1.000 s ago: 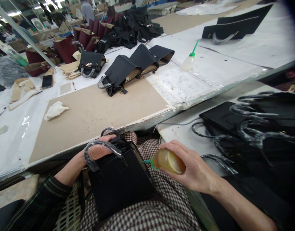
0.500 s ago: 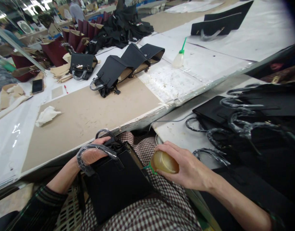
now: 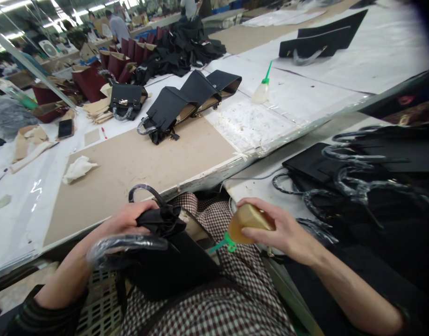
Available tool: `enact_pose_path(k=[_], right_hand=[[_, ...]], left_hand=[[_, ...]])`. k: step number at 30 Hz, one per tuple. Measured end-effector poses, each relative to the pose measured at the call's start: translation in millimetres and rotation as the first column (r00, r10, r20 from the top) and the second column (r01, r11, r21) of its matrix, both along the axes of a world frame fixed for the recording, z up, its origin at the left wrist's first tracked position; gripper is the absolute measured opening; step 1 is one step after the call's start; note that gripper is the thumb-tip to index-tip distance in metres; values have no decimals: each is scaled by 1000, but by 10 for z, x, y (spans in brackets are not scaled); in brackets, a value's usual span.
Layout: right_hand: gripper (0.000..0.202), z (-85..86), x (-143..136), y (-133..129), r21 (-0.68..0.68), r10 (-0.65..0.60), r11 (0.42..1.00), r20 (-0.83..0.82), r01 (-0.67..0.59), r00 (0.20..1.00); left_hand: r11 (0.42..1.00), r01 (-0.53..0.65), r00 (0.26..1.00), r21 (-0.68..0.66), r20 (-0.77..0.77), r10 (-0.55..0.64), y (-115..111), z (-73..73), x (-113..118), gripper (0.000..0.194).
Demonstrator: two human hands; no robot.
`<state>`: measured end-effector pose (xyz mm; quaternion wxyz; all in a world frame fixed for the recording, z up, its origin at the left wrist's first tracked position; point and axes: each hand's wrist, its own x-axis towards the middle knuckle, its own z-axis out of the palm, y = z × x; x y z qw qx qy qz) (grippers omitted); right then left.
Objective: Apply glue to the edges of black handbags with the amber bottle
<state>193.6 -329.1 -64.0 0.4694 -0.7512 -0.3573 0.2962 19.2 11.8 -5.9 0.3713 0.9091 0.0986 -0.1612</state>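
On my lap lies a black handbag (image 3: 175,266), tilted, its open edge facing right and showing a beige lining. My left hand (image 3: 130,219) grips the bag's gathered black end, between two handles wrapped in clear plastic; the nearer handle (image 3: 126,245) is blurred. In my right hand (image 3: 270,226) is a squeeze bottle (image 3: 249,223) of amber liquid, fingers wrapped around it. The bottle's green nozzle (image 3: 221,245) points down and left, its tip at the bag's open edge; whether it touches cannot be made out.
Several black bags (image 3: 172,109) stand on the worktable beyond a beige board (image 3: 140,156). A second green-nozzled bottle (image 3: 261,91) stands farther back. Black bag pieces with wrapped handles (image 3: 361,186) are piled on my right. A crumpled white paper (image 3: 78,169) lies left, a perforated crate (image 3: 98,303) below.
The bag has turned, so its lined opening shows more. My left hand has shifted onto its gathered end. The bottle has tipped, showing more of its green nozzle.
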Motion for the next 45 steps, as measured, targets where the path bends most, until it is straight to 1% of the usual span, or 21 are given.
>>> enact_pose_path(k=[1,3,4,5,7,9,12,14,16,18,20,22,25,29,36,39,42,45], right_hand=[[44,-20,15,-31,20,-66,998,-76,67,995],[51,-97,19,-108,46,-194,977,-218,208,957],[56,-149,9,-147,56,-254,959,-274,279,928],[59,-207,-10,-183,62,-309,937,-314,344,898],[60,-320,-66,-241,58,-401,897,-315,439,861],[58,-410,-129,-282,43,-457,878,-218,477,862],[58,-471,-209,-336,29,-444,894,-82,448,892],[57,-468,-244,-375,29,-400,916,-44,401,916],[53,-450,-266,-402,7,-349,937,11,349,937],[51,-437,-282,-398,-22,-287,956,101,291,952],[51,-441,-297,-356,-42,-206,975,190,218,960],[53,-457,-309,-289,-39,-133,988,262,148,956],[53,-478,-310,-195,-18,-56,998,326,65,944],[52,-461,-283,-155,-24,13,1000,332,-6,943],[45,-417,-294,-213,-69,101,994,200,-88,975],[47,-460,-327,-239,-68,66,996,199,-54,978],[52,-515,-368,-255,-40,-4,999,280,16,960],[52,-527,-407,-262,-25,4,1000,314,4,950]], left_hand=[[998,17,1000,53,-5,-17,17,89,-51,30],[989,34,999,147,4,-35,-2,233,-168,24],[984,38,999,174,30,-44,-39,269,-233,20],[982,51,996,181,57,-62,-92,275,-298,17],[985,79,988,156,119,-98,-234,199,-423,14],[989,77,975,124,196,-100,-396,53,-530,11],[995,-4,944,103,328,-30,-610,-141,-659,11],[993,-54,917,102,399,9,-711,-205,-741,13],[989,-79,894,124,447,15,-782,-235,-833,17],[981,-98,889,170,458,10,-836,-262,-934,23],[974,-95,900,206,435,-4,-883,-294,-1027,26],[974,-77,912,214,410,-18,-923,-326,-1099,29],[980,-61,917,189,397,-19,-964,-357,-1157,31],[985,-62,930,160,368,-1,-993,-353,-1177,30],[984,-69,934,162,358,6,-1017,-291,-1155,21],[985,-61,938,164,347,0,-1015,-291,-1156,20],[984,-63,940,169,341,2,-1022,-301,-1165,21],[981,-56,930,184,366,-16,-1044,-302,-1168,22]])
